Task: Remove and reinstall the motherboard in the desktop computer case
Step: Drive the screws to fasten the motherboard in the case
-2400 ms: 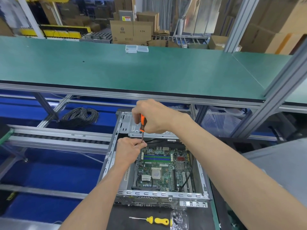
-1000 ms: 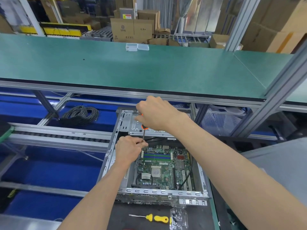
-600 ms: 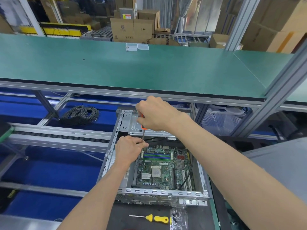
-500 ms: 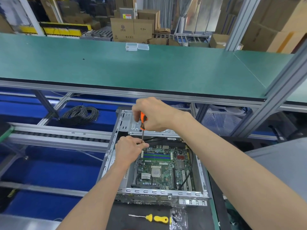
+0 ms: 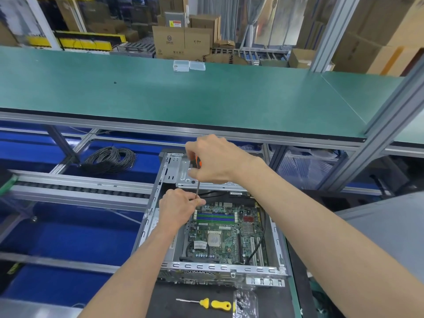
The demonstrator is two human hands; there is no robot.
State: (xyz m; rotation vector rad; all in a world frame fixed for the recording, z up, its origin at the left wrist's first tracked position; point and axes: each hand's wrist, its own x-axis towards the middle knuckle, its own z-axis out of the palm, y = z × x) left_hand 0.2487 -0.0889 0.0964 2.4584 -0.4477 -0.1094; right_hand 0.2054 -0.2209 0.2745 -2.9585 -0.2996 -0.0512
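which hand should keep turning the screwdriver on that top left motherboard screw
Right. The right hand already wraps the orange screwdriver handle from above, while the left hand only pinches its shaft at the motherboard corner.

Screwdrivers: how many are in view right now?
2. An orange-handled screwdriver is upright in the right hand, its shaft steadied by the left hand over the motherboard. A yellow-handled screwdriver lies in front of the case.
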